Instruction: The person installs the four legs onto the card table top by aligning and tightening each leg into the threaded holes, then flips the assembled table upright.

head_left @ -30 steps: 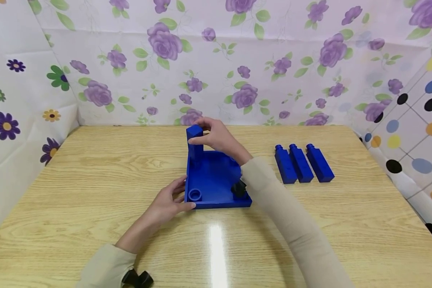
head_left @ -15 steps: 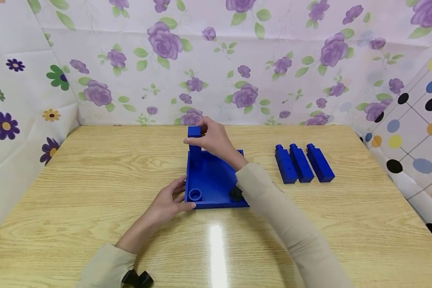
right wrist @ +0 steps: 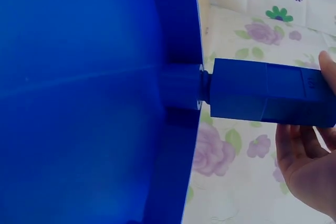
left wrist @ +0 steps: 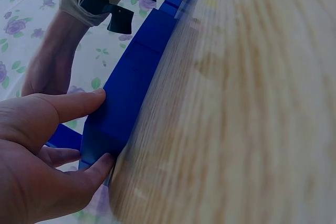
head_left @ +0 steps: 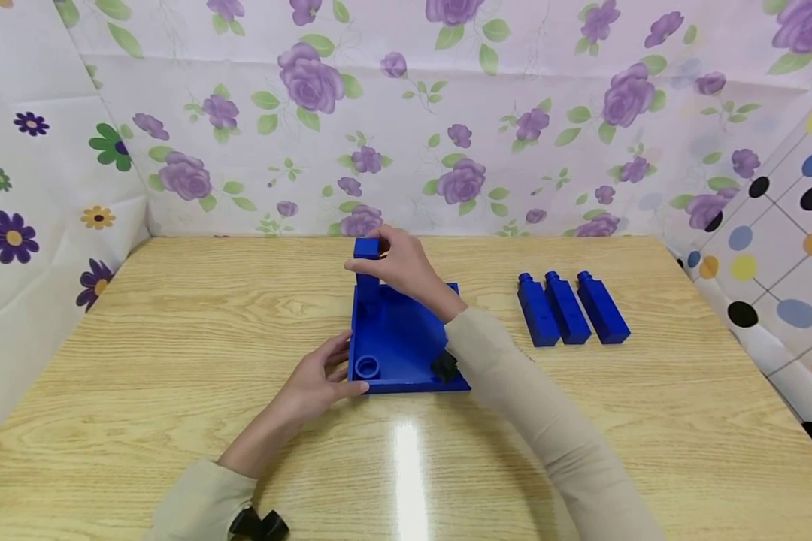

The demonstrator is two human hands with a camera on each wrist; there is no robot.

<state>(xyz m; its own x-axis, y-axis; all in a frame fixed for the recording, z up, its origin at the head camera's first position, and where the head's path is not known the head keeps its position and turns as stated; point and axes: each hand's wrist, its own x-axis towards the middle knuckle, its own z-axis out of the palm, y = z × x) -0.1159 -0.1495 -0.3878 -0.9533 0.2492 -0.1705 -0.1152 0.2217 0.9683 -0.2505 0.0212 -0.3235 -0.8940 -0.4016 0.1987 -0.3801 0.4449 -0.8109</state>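
Observation:
A blue square post (head_left: 368, 274) with a narrow threaded neck stands upright at the back left corner of a shallow blue tray (head_left: 406, 342). My right hand (head_left: 409, 263) pinches the post near its top between thumb and fingers. In the right wrist view, the post's neck (right wrist: 207, 87) sits at the mouth of a round socket (right wrist: 181, 87), with some neck still showing. My left hand (head_left: 314, 383) grips the tray's front left corner, thumb along the front wall and fingers at the left side. Another round socket (head_left: 368, 367) lies inside that corner. My right forearm hides the tray's right side.
Three similar blue posts (head_left: 537, 312) lie side by side on the wooden table (head_left: 210, 315), right of the tray, necks pointing away. A flowered cloth (head_left: 406, 135) hangs behind the table's far edge, with more patterned cloth at both sides.
The post has turned about its upright axis, its top going from cornerwise to square-on. My right hand turned slightly with it. My left hand and the tray have stayed in place.

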